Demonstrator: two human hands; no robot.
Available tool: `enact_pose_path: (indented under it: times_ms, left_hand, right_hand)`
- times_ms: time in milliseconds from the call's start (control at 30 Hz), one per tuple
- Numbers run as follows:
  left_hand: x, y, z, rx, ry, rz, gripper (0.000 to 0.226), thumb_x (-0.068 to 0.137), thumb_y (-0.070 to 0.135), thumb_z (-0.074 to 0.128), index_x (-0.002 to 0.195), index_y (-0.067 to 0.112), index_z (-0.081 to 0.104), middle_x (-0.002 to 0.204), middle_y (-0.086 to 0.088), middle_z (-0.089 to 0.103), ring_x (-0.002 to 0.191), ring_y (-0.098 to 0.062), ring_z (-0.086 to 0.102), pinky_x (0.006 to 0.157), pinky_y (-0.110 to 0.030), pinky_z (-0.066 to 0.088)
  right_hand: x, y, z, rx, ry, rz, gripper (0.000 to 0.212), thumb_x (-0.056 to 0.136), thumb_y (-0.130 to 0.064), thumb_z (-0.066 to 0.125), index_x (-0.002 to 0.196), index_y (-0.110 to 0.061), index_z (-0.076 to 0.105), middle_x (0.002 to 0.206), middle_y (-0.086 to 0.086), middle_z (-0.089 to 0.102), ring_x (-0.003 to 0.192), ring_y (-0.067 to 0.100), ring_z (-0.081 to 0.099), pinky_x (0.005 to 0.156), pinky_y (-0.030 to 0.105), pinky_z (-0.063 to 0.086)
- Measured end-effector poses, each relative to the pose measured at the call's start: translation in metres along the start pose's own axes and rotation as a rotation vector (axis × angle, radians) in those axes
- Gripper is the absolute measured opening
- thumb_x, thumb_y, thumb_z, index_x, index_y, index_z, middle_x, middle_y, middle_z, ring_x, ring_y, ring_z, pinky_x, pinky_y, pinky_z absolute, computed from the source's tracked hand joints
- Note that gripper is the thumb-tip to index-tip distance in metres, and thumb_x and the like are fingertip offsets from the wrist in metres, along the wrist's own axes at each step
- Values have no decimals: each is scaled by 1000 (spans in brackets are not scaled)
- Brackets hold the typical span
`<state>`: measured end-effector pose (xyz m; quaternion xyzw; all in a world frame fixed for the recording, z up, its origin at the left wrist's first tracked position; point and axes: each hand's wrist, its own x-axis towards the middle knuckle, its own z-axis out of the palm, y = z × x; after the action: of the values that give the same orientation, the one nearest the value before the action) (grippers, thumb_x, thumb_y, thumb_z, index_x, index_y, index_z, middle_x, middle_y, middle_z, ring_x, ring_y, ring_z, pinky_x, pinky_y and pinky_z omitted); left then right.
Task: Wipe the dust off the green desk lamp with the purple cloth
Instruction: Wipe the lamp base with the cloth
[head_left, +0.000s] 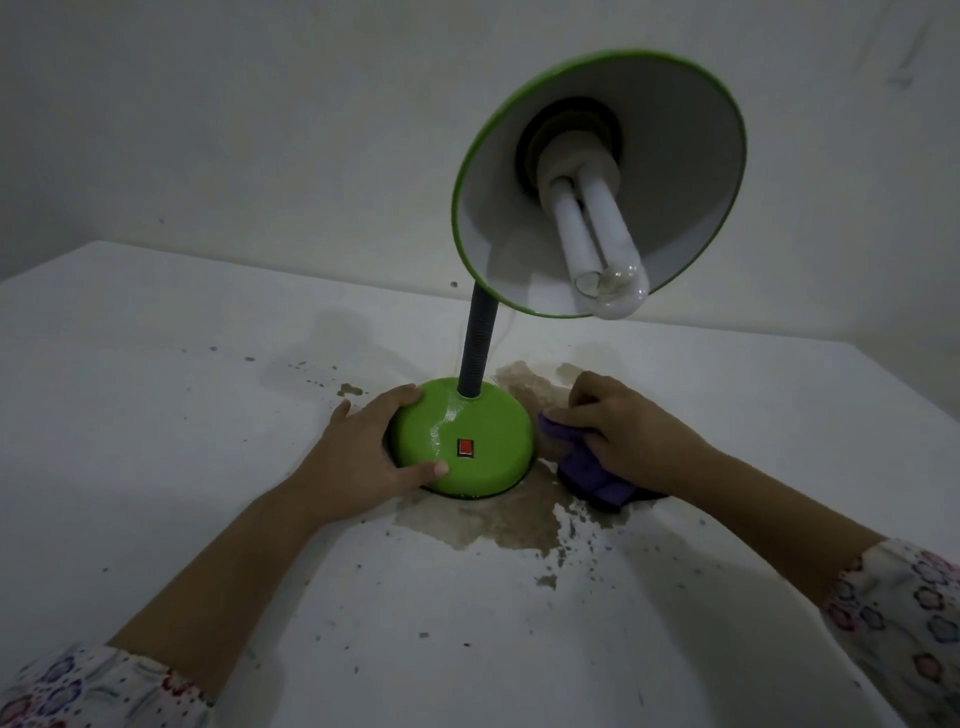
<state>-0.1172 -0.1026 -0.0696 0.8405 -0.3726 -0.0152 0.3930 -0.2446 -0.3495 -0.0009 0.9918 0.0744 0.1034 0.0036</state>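
Seemingly midway, the left hand (363, 449) grips the lamp (470, 441) base on the table (156, 415) while the right hand (631, 434) clutches the cloth (589, 475) just beside it; neck and shade look unwiped.

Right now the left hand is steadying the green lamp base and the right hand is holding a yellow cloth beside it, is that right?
Not quite: the cloth is purple, not yellow, as the head view shows. The rest holds: the left hand steadies the green lamp base and the right hand holds the cloth beside it.
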Motion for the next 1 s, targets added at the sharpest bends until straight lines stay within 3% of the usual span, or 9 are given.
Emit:
enact_pose_path:
  times_ms: [167, 267, 400, 500, 567, 667, 733, 867, 1000]
  left_hand:
    - [0, -2, 1, -7, 7, 4, 86, 71, 53, 73, 142, 25, 32, 146, 9, 37, 133, -10, 34, 116, -38, -1]
    - [1, -3, 2, -2, 17, 0, 85, 72, 51, 74, 142, 25, 33, 146, 10, 38, 133, -9, 35, 117, -39, 0]
    - [1, -5, 1, -2, 23, -5, 86, 71, 52, 74, 142, 25, 33, 146, 10, 38, 133, -10, 35, 117, -39, 1]
    - [1, -4, 2, 7, 9, -9, 91, 66, 61, 68, 142, 25, 32, 146, 11, 38, 133, -10, 36, 117, -39, 1]
    - [1, -5, 2, -2, -3, -14, 94, 61, 64, 61, 141, 26, 32, 145, 11, 38, 132, -11, 37, 117, -40, 2]
    - [1, -5, 2, 17, -26, -21, 93, 62, 65, 58, 142, 26, 32, 145, 10, 39, 132, -12, 37, 117, -42, 5]
    - [-1, 3, 2, 21, 32, -9, 87, 66, 67, 54, 140, 24, 36, 141, 8, 42, 130, -14, 39, 115, -44, 14]
    - [-11, 35, -15, -291, 274, 188, 66, 74, 71, 48, 119, 23, 51, 120, 6, 52, 115, -12, 50, 94, -19, 38]
    - [-23, 70, -44, -420, 52, 366, 63, 70, 76, 54, 104, 23, 61, 111, 6, 59, 109, -9, 56, 91, -15, 41]
  right_hand:
    - [10, -23, 9, 73, -154, 315, 30, 85, 5, 45, 107, -1, 65, 101, 13, 46, 94, 32, 51, 79, 32, 38]
    - [13, -31, 13, 112, -177, 443, 20, 83, 6, 43, 81, 1, 62, 92, 9, 37, 88, 32, 48, 75, 38, 40]
    - [12, -41, 21, 89, -170, 486, 35, 82, 8, 42, 57, -12, 26, 82, 4, 29, 84, 26, 38, 70, 34, 29]
    - [2, -45, 15, 210, -164, 448, 42, 79, 14, 41, 56, -17, 25, 68, -2, 29, 78, 24, 42, 68, 32, 33]
    - [-9, -53, 5, 345, -125, 350, 46, 77, 18, 44, 53, -18, 29, 59, -8, 34, 60, 17, 46, 55, 9, 36]
    - [-21, -66, -18, 587, 38, 275, 49, 83, 9, 57, 47, -24, 53, 50, -12, 55, 57, 1, 56, 53, 0, 35]
    - [-23, -71, -31, 726, 85, 255, 42, 85, 2, 59, 72, -36, 70, 67, -25, 64, 71, -11, 58, 64, 5, 41]
    - [-22, -82, -44, 1404, 161, 298, 29, 81, 10, 57, 97, -10, 70, 97, 7, 70, 89, 17, 65, 84, 27, 53]
    - [-14, -99, -47, 1754, 180, 232, 24, 72, -4, 61, 94, -6, 70, 92, 10, 70, 84, 20, 65, 78, 27, 55]
